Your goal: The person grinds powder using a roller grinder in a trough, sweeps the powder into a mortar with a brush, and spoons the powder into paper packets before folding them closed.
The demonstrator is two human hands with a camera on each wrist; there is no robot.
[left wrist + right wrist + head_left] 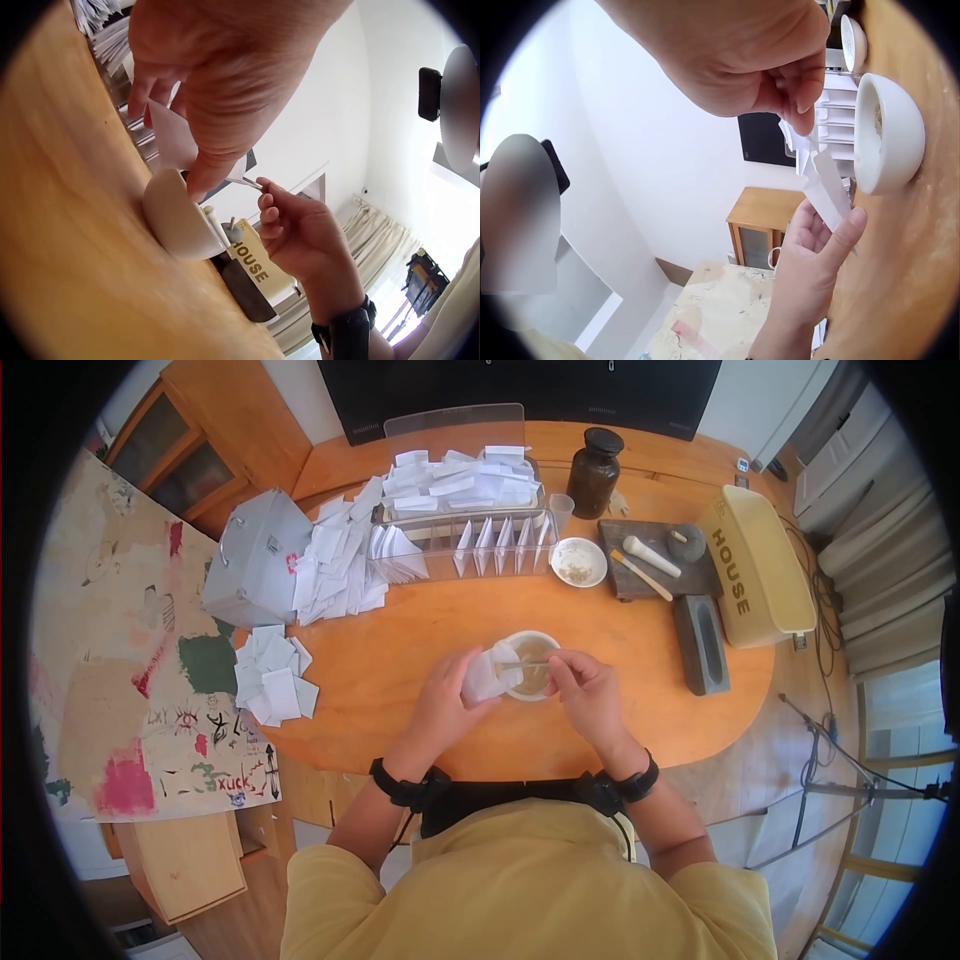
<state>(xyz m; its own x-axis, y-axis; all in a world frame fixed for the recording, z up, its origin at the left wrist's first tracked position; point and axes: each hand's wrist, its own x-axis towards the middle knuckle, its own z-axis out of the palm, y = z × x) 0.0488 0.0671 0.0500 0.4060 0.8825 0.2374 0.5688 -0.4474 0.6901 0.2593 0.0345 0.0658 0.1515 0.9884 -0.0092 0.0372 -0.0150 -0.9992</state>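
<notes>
A white bowl [541, 693] with tan-brown powder in it stands on the wooden table in front of the person. The left hand [440, 700] grips a small white paper packet [484, 678] between thumb and fingers, at the bowl's left rim. In the right wrist view the paper packet [827, 187] is spread at its top, tilted beside the bowl [901, 139]. The right hand [590, 698] pinches the end of a thin metal utensil [244, 182] over the bowl; its other end reaches into the packet's mouth and is hidden there.
Beyond the bowl, a clear rack [460, 567] holds folded packets; loose paper piles [345, 555] lie left, near a metal case [262, 560]. At right are a small dish [578, 563], a brush [642, 576], a grey trough [701, 645], a dark jar [594, 475] and a yellow bin [765, 565].
</notes>
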